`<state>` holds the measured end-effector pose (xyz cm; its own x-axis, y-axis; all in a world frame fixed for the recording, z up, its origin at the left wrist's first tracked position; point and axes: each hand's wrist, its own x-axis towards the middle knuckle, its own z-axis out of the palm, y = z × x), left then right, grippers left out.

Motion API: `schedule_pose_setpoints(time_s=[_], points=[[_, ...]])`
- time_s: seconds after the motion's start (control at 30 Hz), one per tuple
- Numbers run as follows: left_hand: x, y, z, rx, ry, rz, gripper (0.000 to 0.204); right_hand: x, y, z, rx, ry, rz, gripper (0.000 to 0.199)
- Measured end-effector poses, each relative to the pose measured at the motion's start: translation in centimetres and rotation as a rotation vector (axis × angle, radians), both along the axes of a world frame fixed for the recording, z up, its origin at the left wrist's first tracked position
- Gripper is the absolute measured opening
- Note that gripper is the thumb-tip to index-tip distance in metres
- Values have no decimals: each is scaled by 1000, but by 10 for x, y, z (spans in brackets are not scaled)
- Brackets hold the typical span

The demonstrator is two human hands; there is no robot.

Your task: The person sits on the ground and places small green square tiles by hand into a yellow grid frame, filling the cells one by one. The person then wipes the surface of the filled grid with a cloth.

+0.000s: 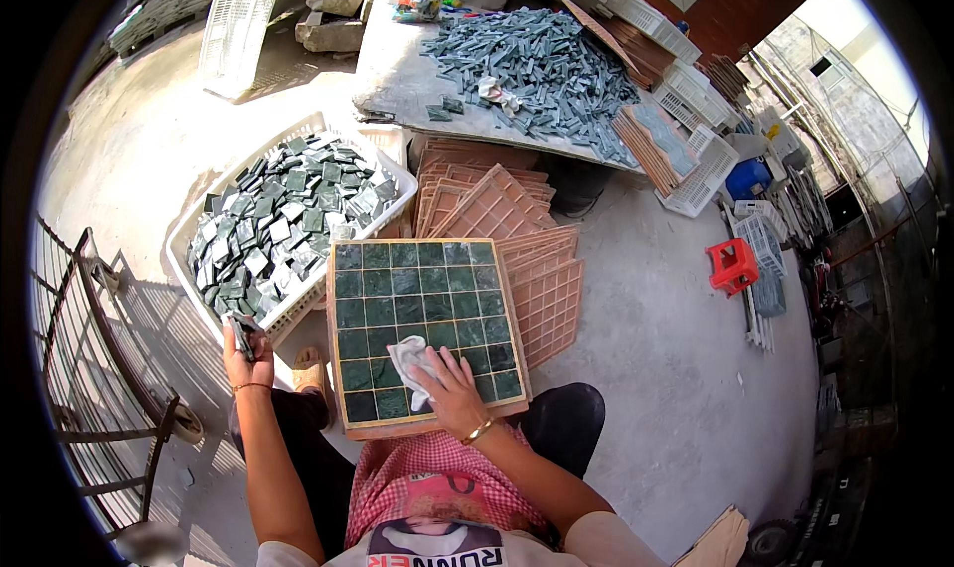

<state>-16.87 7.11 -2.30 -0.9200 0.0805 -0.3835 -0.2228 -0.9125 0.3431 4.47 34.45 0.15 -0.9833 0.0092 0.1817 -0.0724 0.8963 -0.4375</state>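
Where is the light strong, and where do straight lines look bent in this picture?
Head view: hard sunlight whitens the concrete floor; the metal chair casts sharp shadows; the tile frame edges bow slightly, the rim is black, and the far upper right is overexposed.

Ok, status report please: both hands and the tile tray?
Left hand shut on dark square tile. Right hand presses white cloth on square tray of green tiles. Nothing blocks the tray.

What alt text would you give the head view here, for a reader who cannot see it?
A seated person's right hand presses a white cloth onto a grid tray of green square tiles resting on the lap, while the left hand holds a dark tile beside a white basket of loose green tiles. Empty reddish grid trays lie stacked behind on the concrete floor.
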Motion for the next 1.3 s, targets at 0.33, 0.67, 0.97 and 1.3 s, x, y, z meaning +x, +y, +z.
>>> schedule_pose_setpoints(time_s=[0.33, 0.67, 0.97, 1.3], points=[[-1, -6, -11, -3, 102, -45, 21, -4, 105, -31, 168, -36, -357, 50], [2, 26, 15, -10, 25, -60, 21, -100, 117, -18, 164, -66, -606, 49], [-8, 36, 8, 10, 52, -110, 20, -139, -46, -30, 8, -30, 303, 48], [4, 30, 20, 23, 98, -136, 22, -145, 160, -51, 140, -43, -696, 49]])
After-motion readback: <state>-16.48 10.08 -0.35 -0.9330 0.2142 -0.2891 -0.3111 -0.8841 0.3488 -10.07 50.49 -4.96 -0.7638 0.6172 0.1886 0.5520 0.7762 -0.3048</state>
